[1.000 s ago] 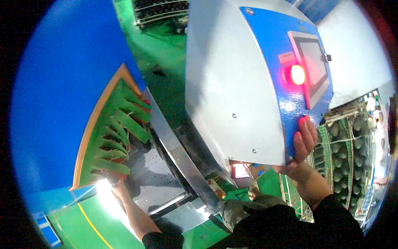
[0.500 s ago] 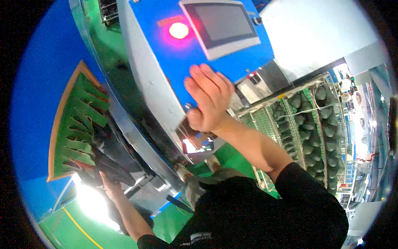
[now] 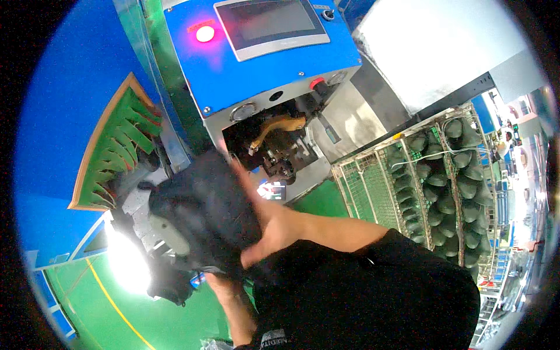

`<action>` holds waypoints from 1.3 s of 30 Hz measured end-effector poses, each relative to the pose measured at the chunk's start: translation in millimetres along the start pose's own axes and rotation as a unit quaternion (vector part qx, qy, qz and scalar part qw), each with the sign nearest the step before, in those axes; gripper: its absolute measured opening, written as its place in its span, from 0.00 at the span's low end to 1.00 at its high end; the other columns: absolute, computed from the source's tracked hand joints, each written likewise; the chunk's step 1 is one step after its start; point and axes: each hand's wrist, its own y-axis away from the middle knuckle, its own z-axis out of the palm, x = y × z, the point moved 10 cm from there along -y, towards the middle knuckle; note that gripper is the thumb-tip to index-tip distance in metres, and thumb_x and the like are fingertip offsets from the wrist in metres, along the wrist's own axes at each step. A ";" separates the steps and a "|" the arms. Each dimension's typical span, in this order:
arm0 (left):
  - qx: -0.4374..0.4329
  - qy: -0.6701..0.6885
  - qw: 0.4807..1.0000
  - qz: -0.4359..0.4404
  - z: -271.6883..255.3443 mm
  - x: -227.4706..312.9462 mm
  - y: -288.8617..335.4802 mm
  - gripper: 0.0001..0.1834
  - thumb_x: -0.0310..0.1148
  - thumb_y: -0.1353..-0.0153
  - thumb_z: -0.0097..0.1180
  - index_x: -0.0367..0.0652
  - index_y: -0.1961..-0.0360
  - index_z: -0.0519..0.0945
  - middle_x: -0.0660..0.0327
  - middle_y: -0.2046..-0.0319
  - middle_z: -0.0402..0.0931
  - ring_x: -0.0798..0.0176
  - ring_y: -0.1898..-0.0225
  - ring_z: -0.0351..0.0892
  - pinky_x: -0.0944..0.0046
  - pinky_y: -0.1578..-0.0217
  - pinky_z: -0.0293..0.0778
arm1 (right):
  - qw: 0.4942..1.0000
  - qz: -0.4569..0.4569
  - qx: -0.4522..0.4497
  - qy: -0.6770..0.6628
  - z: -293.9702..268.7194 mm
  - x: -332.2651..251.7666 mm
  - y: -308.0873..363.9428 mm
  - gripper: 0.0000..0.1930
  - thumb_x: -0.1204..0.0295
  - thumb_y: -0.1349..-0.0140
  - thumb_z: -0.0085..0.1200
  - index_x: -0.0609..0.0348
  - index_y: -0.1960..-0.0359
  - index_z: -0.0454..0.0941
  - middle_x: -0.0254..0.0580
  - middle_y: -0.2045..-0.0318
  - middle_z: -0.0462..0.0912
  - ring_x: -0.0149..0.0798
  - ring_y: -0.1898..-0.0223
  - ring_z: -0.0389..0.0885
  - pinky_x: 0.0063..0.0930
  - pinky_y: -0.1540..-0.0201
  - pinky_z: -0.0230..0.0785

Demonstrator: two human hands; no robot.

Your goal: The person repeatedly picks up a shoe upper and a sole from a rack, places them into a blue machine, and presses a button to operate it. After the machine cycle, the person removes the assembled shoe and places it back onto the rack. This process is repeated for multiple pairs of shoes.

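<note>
A black shoe upper point(image 3: 201, 213), smeared by motion, is between my hands in front of the machine. My right hand point(image 3: 274, 224) grips its right side, thumb toward me and fingers partly hidden along the far edge. From below, my left hand point(image 3: 221, 284) supports it, its fingers hidden behind the black material. A pale elongated patch point(image 3: 169, 235) shows on the left of the upper. Just beyond stands a blue machine panel point(image 3: 251, 76) with a grey-framed screen point(image 3: 271, 26) and a glowing red-ringed button point(image 3: 205, 34). Under the panel, the dark opening holds a curved yellowish-brown part point(image 3: 277, 127).
At the left, a green strip curtain point(image 3: 125, 146) hangs in a wood-coloured frame beside a bright light point(image 3: 128, 262). A wire rack point(image 3: 361, 192) with several rows of dark, rounded shoe-shaped pieces point(image 3: 434, 192) stands at the right. A red knob point(image 3: 318, 84) projects under the panel.
My right hand has left the panel's near edge and come down onto the black shoe upper. My left hand has brought the upper from the strip curtain toward the middle. The view has shifted.
</note>
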 end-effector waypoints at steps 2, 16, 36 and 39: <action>-0.022 0.106 0.994 -0.014 19.4 -15.7 26.8 0.38 0.57 0.37 0.52 0.41 0.34 0.66 0.53 0.41 0.73 0.48 0.42 0.73 0.45 0.40 0.70 | 0.983 0.102 0.063 -0.138 -42.6 14.6 18.7 0.70 0.70 0.60 0.79 0.61 0.24 0.30 0.49 0.26 0.51 0.42 0.27 0.52 0.38 0.26 0.44; -0.086 0.163 0.977 -0.108 121.3 8.4 0.4 0.26 0.48 0.24 0.41 0.31 0.46 0.73 0.61 0.75 0.81 0.64 0.81 0.76 0.62 0.74 0.77 | 0.808 0.130 0.358 -0.449 -188.8 69.4 252.3 0.34 0.55 0.41 0.55 0.67 0.38 0.69 0.54 0.48 0.81 0.52 0.52 0.83 0.45 0.47 0.78; -0.019 -0.487 0.872 0.047 218.3 -4.9 12.5 0.26 0.33 0.31 0.51 0.39 0.34 0.64 0.50 0.66 0.83 0.48 0.63 0.83 0.54 0.58 0.78 | 0.856 0.111 0.442 -0.243 -218.1 35.6 282.4 0.37 0.67 0.48 0.59 0.68 0.35 0.64 0.52 0.49 0.79 0.48 0.53 0.83 0.40 0.51 0.79; 0.039 -0.357 0.932 0.052 182.2 8.3 -13.3 0.21 0.33 0.24 0.41 0.38 0.34 0.64 0.49 0.57 0.80 0.56 0.57 0.79 0.58 0.52 0.73 | 0.855 0.106 0.441 -0.250 -216.6 22.7 272.8 0.38 0.72 0.48 0.61 0.62 0.33 0.62 0.47 0.48 0.80 0.44 0.53 0.82 0.38 0.51 0.78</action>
